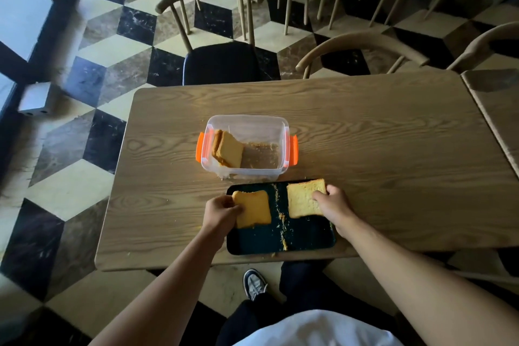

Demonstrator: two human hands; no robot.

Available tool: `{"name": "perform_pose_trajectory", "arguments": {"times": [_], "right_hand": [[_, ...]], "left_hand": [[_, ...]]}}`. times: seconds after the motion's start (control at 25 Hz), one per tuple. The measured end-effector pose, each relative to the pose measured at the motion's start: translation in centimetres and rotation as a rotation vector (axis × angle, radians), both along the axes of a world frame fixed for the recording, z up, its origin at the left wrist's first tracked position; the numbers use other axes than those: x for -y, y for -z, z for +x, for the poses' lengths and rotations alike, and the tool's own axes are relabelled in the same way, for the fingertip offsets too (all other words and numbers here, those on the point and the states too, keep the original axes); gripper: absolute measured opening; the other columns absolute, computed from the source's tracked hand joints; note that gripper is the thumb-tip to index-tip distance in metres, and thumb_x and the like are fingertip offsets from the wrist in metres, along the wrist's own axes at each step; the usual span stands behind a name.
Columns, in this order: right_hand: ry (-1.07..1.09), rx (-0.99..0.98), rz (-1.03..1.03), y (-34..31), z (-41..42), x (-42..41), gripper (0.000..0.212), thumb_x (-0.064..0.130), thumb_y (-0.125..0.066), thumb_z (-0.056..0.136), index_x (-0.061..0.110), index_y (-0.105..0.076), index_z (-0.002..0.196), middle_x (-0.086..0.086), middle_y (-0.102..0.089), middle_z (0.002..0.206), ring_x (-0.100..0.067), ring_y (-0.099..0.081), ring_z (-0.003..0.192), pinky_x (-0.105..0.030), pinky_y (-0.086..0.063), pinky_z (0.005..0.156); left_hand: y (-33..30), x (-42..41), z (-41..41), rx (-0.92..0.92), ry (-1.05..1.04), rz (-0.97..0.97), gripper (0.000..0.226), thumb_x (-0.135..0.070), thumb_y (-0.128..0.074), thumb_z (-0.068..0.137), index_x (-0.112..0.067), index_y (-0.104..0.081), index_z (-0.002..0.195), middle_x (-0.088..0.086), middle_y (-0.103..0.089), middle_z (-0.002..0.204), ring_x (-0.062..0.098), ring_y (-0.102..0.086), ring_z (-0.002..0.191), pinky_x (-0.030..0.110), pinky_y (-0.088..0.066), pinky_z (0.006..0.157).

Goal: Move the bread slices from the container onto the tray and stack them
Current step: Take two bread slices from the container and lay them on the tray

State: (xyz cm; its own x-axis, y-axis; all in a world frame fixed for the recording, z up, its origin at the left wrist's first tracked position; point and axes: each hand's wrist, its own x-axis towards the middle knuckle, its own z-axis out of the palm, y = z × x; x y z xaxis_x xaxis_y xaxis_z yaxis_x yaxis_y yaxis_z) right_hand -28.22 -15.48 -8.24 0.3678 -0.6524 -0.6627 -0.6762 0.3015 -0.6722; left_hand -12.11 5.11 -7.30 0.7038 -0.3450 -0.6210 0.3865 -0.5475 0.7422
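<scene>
A clear plastic container (283, 132) with orange clips stands mid-table. A few bread slices (229, 150) lean against its left wall. In front of it lies a dark tray (306, 236) strewn with crumbs. My left hand (220, 212) grips the left edge of one bread slice (254, 209) over the tray's left part. My right hand (334, 202) grips the right edge of a second bread slice (302, 199) over the tray's right part. The two held slices are apart, side by side.
The wooden table (365, 135) has a second table (497, 109) butted against its right end. Chairs (222, 62) stand along the far side. The tray sits close to the table's near edge. My shoe (254, 285) shows below it.
</scene>
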Motion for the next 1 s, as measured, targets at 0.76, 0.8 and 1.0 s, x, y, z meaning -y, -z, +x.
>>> {"name": "perform_pose_trajectory", "arguments": {"times": [0.76, 0.8, 1.0], "right_hand": [[-0.140, -0.179, -0.154, 3.6, 2.0, 0.1, 0.055, 0.006, -0.066, 0.088, 0.002, -0.043, 0.137, -0.018, -0.058, 0.133, -0.035, -0.057, 0.120, -0.051, -0.044, 0.104], [-0.163, -0.207, -0.204, 3.4, 2.1, 0.0, 0.055, 0.008, -0.067, 0.087, 0.003, -0.043, 0.137, -0.017, -0.059, 0.131, -0.035, -0.059, 0.117, -0.051, -0.047, 0.102], [-0.267, -0.356, -0.349, 2.1, 1.9, -0.1, 0.042, 0.018, -0.069, 0.088, 0.002, -0.054, 0.124, -0.016, -0.067, 0.115, -0.034, -0.066, 0.100, -0.044, -0.056, 0.086]], "left_hand": [[2.1, 2.1, 0.9, 0.227, 0.201, 0.356, 0.035, -0.019, -0.060, 0.088, -0.010, -0.060, 0.122, 0.008, -0.071, 0.106, 0.028, -0.066, 0.097, 0.039, -0.056, 0.083], [2.1, 2.0, 0.7, 0.250, 0.221, 0.368, 0.037, -0.019, -0.060, 0.088, -0.009, -0.058, 0.124, 0.011, -0.071, 0.110, 0.029, -0.066, 0.099, 0.037, -0.055, 0.082], [2.2, 1.7, 0.2, 0.291, 0.274, 0.393, 0.040, -0.023, -0.059, 0.091, -0.005, -0.056, 0.127, 0.017, -0.070, 0.118, 0.033, -0.065, 0.104, 0.035, -0.051, 0.082]]}}
